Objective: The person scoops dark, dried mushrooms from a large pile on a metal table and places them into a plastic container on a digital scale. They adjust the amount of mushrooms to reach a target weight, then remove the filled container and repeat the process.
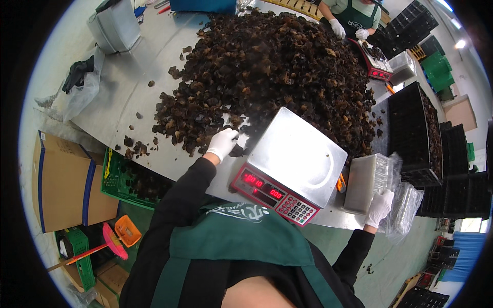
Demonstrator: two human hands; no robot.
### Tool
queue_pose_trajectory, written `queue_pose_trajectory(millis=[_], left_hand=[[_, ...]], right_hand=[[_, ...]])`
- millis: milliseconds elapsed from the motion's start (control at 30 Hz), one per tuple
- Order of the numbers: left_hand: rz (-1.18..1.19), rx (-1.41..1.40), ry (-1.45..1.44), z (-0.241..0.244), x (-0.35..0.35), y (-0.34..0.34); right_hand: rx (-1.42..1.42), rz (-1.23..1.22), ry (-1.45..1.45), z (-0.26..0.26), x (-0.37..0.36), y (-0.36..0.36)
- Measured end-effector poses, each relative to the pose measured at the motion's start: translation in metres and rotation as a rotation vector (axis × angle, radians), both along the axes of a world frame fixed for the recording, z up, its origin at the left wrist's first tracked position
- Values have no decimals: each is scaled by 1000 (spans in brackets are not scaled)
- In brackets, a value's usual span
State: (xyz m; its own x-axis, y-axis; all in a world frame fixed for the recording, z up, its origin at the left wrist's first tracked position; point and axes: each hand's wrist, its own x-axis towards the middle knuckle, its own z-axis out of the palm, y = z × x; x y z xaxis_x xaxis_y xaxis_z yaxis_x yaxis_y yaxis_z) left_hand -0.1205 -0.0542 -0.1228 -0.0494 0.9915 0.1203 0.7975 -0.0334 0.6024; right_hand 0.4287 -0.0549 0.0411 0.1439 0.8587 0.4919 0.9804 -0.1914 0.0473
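Note:
My left hand (223,144), in a white glove, has its fingers curled at the near edge of a big pile of dark brown wood ear fungus (269,69). A small dark piece shows between its fingertips. To its right stands a red electronic scale (277,196) with a bare steel pan (298,150) and a lit display. My right hand (380,208), also gloved, grips the near right edge of a stack of clear plastic trays (364,184), beside their plastic wrapping (404,211). Its fingertips are partly hidden.
An orange utility knife (341,183) lies between scale and trays. Across the table, a gloved co-worker (350,19) is at a second scale (373,61). A black crate (412,134) of fungus stands right; a green crate (131,181) sits below the left table edge.

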Motion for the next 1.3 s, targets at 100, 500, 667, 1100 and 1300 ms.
queue_pose_trajectory(millis=[100, 500, 667, 1100, 1300], left_hand=[[143, -37, -412, 24, -7, -11], [537, 251, -293, 60, -116, -129], [858, 94, 129, 35, -244, -215], [-170, 185, 194, 37, -26, 46], [-180, 15, -149, -7, -14, 81]], right_hand=[[200, 323, 85, 22, -52, -10], [-342, 835, 271, -17, -218, -23], [-173, 562, 1109, -43, -206, -24], [-54, 370, 841, -25, -210, -35], [-23, 383, 821, -17, -213, -37]])
